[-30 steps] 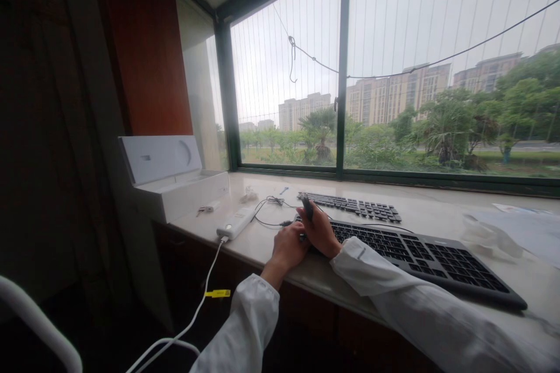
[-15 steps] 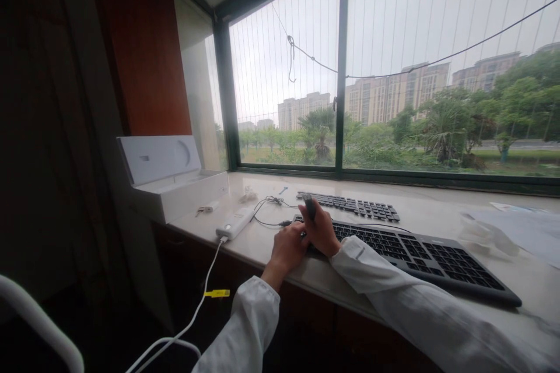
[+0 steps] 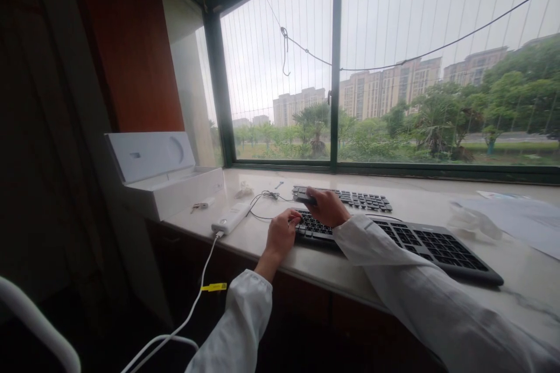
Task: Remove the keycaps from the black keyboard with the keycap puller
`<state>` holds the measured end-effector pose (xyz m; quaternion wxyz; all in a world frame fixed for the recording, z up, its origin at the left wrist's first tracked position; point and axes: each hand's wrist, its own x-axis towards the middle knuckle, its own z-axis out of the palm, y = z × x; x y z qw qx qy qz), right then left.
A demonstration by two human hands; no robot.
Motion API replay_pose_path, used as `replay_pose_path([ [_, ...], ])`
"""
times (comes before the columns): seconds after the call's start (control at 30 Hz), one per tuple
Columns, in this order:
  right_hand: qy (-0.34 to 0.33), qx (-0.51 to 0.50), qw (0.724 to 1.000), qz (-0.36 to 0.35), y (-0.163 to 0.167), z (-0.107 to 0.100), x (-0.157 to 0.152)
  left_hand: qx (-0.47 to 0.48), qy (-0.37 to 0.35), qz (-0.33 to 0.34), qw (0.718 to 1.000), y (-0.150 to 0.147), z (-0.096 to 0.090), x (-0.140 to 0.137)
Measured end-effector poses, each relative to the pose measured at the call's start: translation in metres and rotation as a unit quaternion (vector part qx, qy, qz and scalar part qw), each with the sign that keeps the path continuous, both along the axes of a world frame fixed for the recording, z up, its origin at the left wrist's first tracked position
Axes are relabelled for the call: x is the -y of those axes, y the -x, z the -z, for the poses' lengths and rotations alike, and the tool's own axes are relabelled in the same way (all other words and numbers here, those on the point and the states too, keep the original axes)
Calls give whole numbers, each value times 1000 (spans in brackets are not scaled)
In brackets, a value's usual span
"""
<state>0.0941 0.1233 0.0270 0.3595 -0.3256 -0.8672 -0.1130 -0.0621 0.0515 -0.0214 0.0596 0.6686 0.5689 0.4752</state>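
Observation:
A dark keyboard (image 3: 441, 275) lies along the sill, its switch field showing without keycaps over much of its length. My left hand (image 3: 280, 233) is at its left end, fingers pinched together at the corner. Whatever they pinch is too small to make out. In my right hand (image 3: 329, 207) is a dark, short-handled tool (image 3: 303, 196), tilted flat and pointing left above the keyboard. Its exact kind does not show. Rows of loose dark keycaps (image 3: 367, 201) are laid out behind the keyboard, partly hidden by my right hand.
An open white box (image 3: 184, 189) stands at the left end of the marble sill. Near it are a white power bank-like device (image 3: 231, 217) with a white cable (image 3: 205, 280), and a thin black cable (image 3: 268, 194). Paper and plastic wrap (image 3: 476, 218) lie at right.
My right hand has lifted away from my left and tipped the dark tool from upright to nearly flat, pointing left. My left hand stays at the keyboard's left end. The view has shifted slightly.

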Motion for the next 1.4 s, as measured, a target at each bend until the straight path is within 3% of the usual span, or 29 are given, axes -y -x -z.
replay_pose_path([
  [0.17,53,147,985,-76,-9,-5,5,23,7,-36,999,4,-1,2],
  [0.6,61,160,979,-109,-7,-1,5,62,16,-32,997,11,2,4],
  [0.87,56,148,982,-105,-7,3,4,96,0,3,995,9,0,8],
  [1.13,88,134,980,-121,-7,6,5,121,-17,13,992,6,-3,13],
  [1.3,75,129,985,-91,-9,8,3,113,-45,-17,992,6,0,14],
  [1.4,55,85,995,-14,-10,9,-4,116,-57,-39,991,6,2,14],
])
